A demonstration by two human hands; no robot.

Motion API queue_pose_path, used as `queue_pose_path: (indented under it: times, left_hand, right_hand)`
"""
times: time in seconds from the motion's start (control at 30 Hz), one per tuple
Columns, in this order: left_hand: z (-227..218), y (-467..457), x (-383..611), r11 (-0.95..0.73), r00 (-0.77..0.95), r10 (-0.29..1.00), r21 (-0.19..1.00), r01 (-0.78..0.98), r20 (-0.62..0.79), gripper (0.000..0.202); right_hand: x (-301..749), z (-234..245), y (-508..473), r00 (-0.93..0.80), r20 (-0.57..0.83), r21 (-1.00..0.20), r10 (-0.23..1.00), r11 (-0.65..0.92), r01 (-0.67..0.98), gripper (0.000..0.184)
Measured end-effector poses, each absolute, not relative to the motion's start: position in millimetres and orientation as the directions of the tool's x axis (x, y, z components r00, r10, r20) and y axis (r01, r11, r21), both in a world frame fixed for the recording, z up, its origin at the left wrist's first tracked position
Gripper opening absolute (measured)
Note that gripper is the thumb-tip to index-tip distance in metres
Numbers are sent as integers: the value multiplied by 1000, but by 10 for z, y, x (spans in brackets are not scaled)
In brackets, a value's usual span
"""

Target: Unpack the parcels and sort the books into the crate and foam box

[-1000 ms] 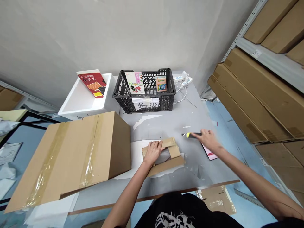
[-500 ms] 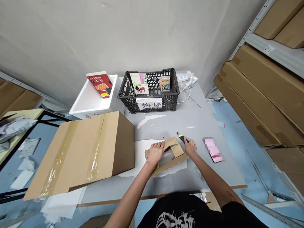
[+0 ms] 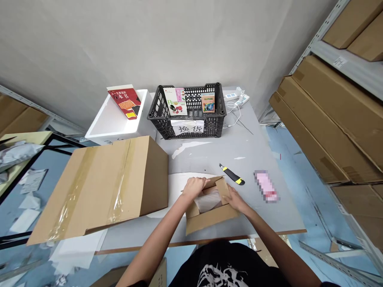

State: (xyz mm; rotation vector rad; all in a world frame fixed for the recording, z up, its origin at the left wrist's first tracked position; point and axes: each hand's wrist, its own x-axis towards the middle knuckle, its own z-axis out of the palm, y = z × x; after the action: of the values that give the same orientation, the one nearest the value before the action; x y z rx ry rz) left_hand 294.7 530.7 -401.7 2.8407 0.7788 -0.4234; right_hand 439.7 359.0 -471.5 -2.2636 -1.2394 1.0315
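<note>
A small cardboard box [image 3: 209,217] sits near the table's front edge, its top flaps pulled apart. Something wrapped in clear plastic [image 3: 208,201] shows inside it. My left hand [image 3: 194,187] is curled over the box's left flap. My right hand [image 3: 235,199] grips the right flap. A black and yellow utility knife [image 3: 231,174] lies on the table just beyond my right hand, touched by neither hand.
A large taped carton [image 3: 101,187] lies on its side at the left. A black crate [image 3: 188,113] holding books stands at the back, beside a white foam box [image 3: 115,119] with a red book. A pink item [image 3: 266,186] lies right. Shelves of cartons [image 3: 332,115] line the right side.
My right hand set the knife down on the table and moved onto the small box. Both hands have pulled its flaps open, and the box now stands taller.
</note>
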Motion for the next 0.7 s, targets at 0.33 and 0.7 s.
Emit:
queue_pose_path:
  times: [0.33,0.7]
  left_hand:
    - [-4040,5385,3068,-805,787,567,40,592,-243,31]
    - [-4012,4803,2304,-566,506,697,42,823,-509,59]
  right_hand:
    - [3995,-4257,3594,541,-369,-272,756,-644,715,80]
    - [4180,-3930,3799,471,-472,-329,746,-644,690,46]
